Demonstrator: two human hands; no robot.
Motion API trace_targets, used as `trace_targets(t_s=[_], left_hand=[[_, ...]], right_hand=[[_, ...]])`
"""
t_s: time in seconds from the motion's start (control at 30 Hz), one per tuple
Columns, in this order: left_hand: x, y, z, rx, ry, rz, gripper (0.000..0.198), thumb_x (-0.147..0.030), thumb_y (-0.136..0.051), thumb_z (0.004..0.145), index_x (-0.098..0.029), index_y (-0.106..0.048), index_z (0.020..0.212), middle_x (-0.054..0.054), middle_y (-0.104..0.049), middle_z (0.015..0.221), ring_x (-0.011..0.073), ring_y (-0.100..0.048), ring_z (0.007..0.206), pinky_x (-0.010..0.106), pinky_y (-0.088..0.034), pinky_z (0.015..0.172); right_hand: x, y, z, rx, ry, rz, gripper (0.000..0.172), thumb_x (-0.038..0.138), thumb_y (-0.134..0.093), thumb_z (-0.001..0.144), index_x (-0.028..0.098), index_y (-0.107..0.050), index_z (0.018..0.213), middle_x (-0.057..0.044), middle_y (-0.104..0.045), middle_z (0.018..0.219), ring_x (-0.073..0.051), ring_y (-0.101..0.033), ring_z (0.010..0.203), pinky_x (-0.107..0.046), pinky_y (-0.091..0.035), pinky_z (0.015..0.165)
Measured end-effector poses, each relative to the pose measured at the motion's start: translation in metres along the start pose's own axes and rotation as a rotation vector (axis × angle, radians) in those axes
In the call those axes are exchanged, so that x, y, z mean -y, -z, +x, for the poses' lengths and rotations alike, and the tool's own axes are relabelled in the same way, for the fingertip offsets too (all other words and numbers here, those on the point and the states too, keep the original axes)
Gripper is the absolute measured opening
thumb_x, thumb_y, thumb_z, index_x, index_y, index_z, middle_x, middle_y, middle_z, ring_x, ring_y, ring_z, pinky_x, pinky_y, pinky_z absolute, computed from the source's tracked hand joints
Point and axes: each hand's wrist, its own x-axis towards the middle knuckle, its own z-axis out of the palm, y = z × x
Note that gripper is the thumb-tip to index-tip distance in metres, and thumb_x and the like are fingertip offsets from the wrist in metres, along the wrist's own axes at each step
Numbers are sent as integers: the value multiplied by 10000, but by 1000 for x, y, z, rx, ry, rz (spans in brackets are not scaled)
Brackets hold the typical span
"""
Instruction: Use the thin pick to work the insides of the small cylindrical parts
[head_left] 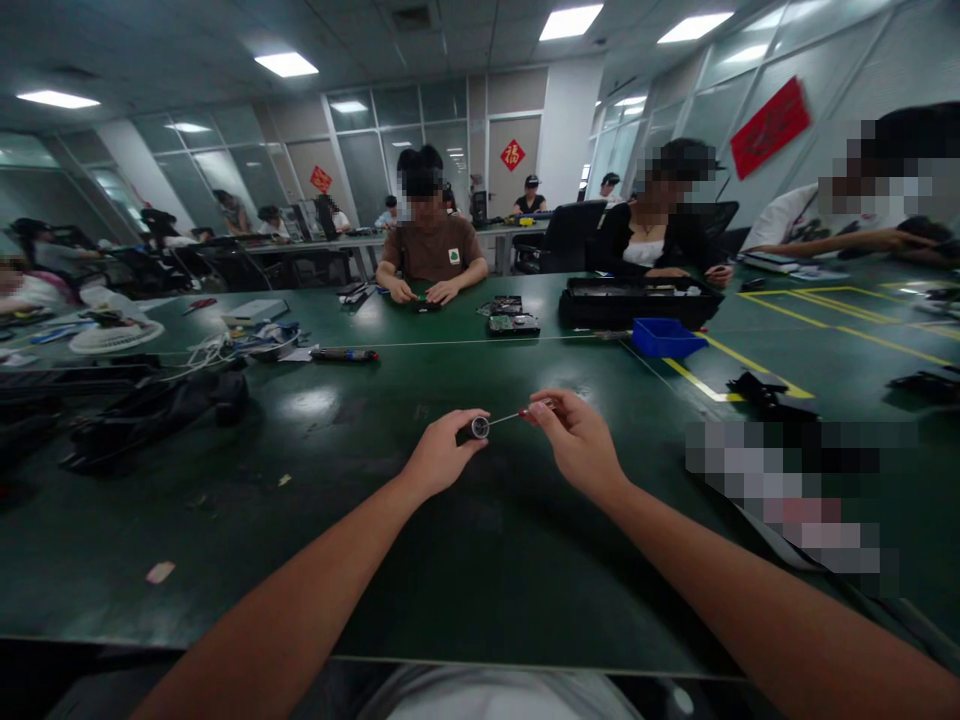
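Observation:
My left hand (441,455) is closed around a small dark cylinder (479,428). Its round, silvery-rimmed end faces me and to the right; what kind of part it is, I cannot make out. Pinched in my right hand (581,445) is a thin screwdriver (504,418) with a red collar and a partly hidden handle. The screwdriver's shaft points left, and its tip reaches the cylinder's round end. Whether the tip sits inside or only touches, I cannot tell. Both hands are above the green tabletop (480,560), near its middle.
A blue bin (666,338) and a black open case (637,303) stand at the back right. Circuit-board devices (514,322) lie further back. Black parts (161,410), cables (217,345) and a marker-like tool (345,354) are on the left. Several people sit around.

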Motion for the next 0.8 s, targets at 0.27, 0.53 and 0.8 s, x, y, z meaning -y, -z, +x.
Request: trace_targets(t_s=[0.27, 0.53, 0.8], left_hand=[[-4, 2, 0, -5, -20, 21, 373, -148, -685, 832, -237, -652, 1193, 43, -665, 1207, 213, -589, 1152, 380, -412, 1058], [-5, 2, 0, -1, -29, 53, 386, -183, -689, 841, -249, -643, 1218, 49, -659, 1227, 227, -586, 1158, 396, -412, 1055], [1, 2, 1, 11, -38, 72, 376, -174, -687, 844, -245, -642, 1211, 58, -661, 1225, 228, -583, 1166, 429, -389, 1075]], right_hand=[[10, 0, -1, -39, -28, -67, 261, 457, -604, 899, 205, -648, 952, -75, -748, 895, -233, -705, 838, -394, -537, 776], [17, 5, 0, -57, -10, -204, 322, 522, -626, 869, 211, -653, 790, -32, -709, 704, -191, -649, 635, -319, -476, 602], [16, 3, -3, 90, 91, -219, 154, 356, -548, 906, 232, -615, 968, -23, -703, 808, -194, -663, 722, -328, -487, 680]])
